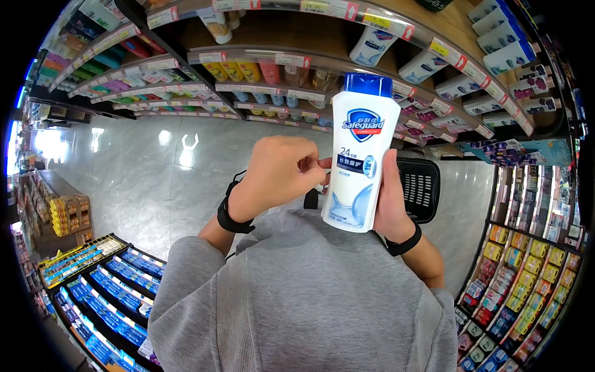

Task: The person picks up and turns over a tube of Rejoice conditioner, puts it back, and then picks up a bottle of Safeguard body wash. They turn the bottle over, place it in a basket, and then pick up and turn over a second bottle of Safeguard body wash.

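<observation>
**Head view: white bottle held in the right hand**

The white bottle (354, 204) is gripped around its lower half by the right hand (393, 208), with the thumb laid along its right edge; the rest of that grip is hidden behind it. The blue cap (369, 84) is pointed toward the shelving, and the front label is turned to the camera. Just beside the bottle's left edge, the left hand (282, 164) is curled into a loose loop; whether anything is pinched there cannot be told. For a steady hold, the thumb is best left on the side, clear of the label, and the weight borne low. Beyond the right wrist, a black basket (423, 214) is partly seen. Farther out, a similar bottle (372, 48) is displayed near the front edge of a shelf (266, 58).
</observation>
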`<state>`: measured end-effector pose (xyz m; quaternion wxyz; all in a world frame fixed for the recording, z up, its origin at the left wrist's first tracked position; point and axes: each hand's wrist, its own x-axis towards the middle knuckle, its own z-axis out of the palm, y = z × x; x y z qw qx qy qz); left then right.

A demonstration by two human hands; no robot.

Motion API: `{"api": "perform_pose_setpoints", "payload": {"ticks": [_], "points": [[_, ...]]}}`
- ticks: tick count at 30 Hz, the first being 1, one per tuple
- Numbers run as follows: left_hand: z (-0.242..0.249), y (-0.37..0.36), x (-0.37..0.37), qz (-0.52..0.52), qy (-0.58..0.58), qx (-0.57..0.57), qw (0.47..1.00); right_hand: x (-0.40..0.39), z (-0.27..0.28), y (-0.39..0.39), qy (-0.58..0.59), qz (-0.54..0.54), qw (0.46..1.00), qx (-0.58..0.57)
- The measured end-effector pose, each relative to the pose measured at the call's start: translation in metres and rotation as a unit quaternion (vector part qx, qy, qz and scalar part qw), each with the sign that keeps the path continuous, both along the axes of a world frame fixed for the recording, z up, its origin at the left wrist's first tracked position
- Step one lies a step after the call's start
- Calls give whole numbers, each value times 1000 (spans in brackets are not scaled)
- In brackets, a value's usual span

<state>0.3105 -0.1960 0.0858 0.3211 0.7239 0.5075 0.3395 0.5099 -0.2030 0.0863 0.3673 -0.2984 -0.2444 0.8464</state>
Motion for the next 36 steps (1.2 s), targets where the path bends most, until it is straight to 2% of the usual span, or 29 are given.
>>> {"api": "perform_pose_setpoints", "payload": {"ticks": [3,7,10,19,31,36], "points": [[2,1,-3,-1,-63,-16,998,3,0,3,79,6,997,-11],[8,2,-4,-12,-113,-18,993,4,2,4,115,-14,993,-11],[6,3,-6,-32,-152,-33,987,5,2,5,117,-24,993,-18],[7,0,-5,-52,-171,-53,982,8,3,9,134,-31,990,-18],[7,1,-2,-41,-138,-65,987,2,0,3,111,1,994,-7],[2,4,1,-14,-21,31,999,0,0,-1,43,4,999,-3]]}}
